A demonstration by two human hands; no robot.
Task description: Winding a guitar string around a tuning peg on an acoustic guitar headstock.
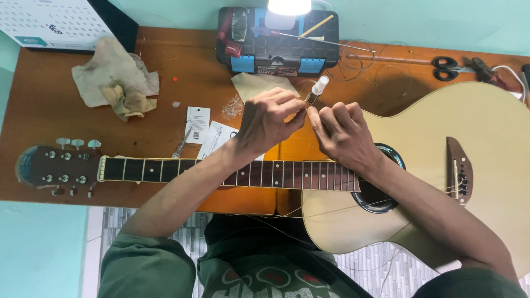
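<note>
Both hands meet above the guitar neck: the left hand and right hand pinch a thin string between curled fingers, just before a spray bottle, apparently to keep it taut.

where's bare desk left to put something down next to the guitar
Bare wood lies between the crumpled rag and the toolbox, and left of the rag above the guitar's headstock. It is crowded by the paper slips, both hands, and the wire coils near the scissors.
</note>
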